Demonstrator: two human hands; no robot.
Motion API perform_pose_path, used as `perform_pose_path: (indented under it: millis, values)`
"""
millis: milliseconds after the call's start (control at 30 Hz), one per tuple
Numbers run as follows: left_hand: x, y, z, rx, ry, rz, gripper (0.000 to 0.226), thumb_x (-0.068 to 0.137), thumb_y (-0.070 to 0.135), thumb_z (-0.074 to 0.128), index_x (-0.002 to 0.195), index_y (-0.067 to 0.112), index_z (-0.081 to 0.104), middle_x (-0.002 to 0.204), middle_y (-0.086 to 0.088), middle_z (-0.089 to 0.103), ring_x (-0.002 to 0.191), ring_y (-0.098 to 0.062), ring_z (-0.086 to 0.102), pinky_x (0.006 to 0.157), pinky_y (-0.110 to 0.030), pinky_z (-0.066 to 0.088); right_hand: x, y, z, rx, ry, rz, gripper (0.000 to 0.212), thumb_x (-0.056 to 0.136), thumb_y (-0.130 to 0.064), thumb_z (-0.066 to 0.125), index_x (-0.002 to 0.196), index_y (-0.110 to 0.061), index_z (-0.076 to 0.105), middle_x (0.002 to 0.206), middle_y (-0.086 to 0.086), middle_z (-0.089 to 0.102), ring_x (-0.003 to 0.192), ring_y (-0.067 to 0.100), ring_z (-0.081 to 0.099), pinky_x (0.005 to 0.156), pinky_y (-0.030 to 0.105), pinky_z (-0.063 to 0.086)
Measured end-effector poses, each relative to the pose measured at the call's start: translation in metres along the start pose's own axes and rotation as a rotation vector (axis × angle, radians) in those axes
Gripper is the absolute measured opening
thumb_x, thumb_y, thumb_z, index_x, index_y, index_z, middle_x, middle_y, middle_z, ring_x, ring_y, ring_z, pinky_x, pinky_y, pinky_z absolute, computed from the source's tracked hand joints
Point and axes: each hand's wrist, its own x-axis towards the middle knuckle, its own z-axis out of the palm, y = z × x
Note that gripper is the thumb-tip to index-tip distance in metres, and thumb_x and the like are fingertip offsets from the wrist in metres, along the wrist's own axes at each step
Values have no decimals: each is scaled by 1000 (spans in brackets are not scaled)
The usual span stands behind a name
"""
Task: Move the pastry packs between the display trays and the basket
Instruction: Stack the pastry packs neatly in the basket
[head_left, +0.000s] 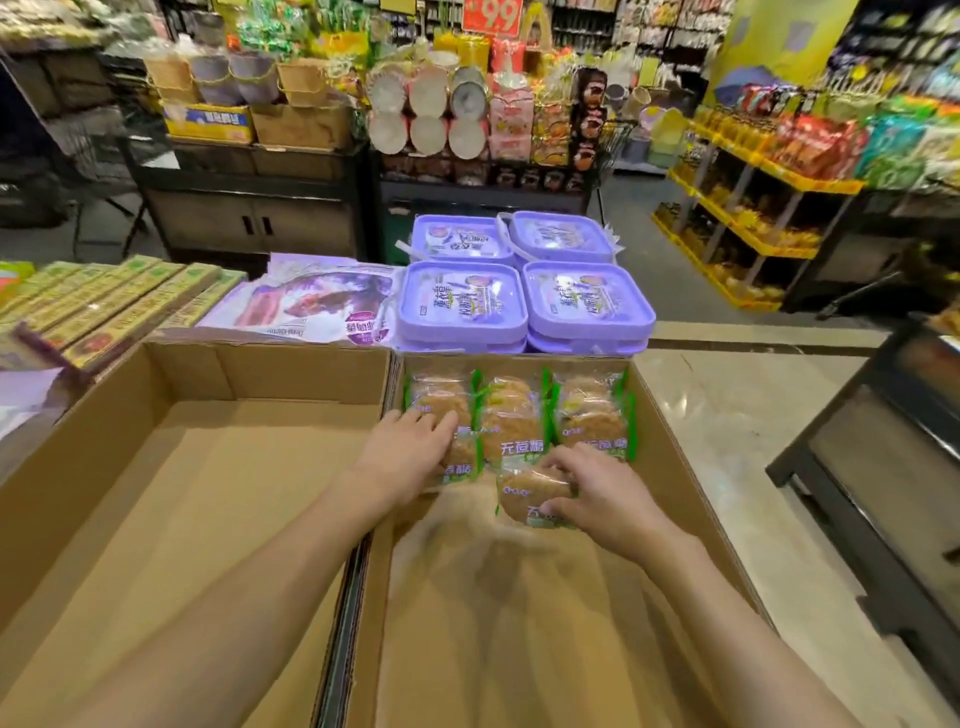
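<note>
Lower left, your left tray (156, 467) lies bare; the right tray (519, 623) is open below centre. Pastry packs (511, 421) line its far wall. Your left hand (402, 449) rests flat on one; your right hand (597, 493) pinches another pack (532, 493).

dim store light; motion blur, edges bent by wide-angle.

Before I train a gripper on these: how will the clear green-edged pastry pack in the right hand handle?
The clear green-edged pastry pack, pinched by the right hand, probably feels light. Its glossy film looks slippery and crinkly, so a grip may slide. The round pastry inside seems crumbly; squeezing hard could break it.
</note>
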Motion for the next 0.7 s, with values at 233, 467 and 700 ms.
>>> perform_pose_path:
  millis: [233,467,700]
  values:
    - [38,-13,1,168,58,-4,78,77,21,75,141,26,30,141,-12,40,128,-32,40,99,-41,35,56,5,30,-283,103,-46,48,90,-47,67,132,-28,56,124,1,55,120,27,47,99,40,35]
    - [49,-11,3,131,39,-81,69,80,16,67,139,23,31,138,-10,43,126,-30,42,98,-41,35,77,8,32,-434,218,-117,43,88,-40,69,126,-21,58,136,10,52,125,30,47,106,45,37]
    - [52,14,16,77,-3,-26,96,85,36,74,153,13,10,160,-19,21,150,-36,18,120,-51,21,72,19,54,-473,134,-187,90,55,-42,91,133,-19,54,144,13,51,136,36,43,114,60,31]
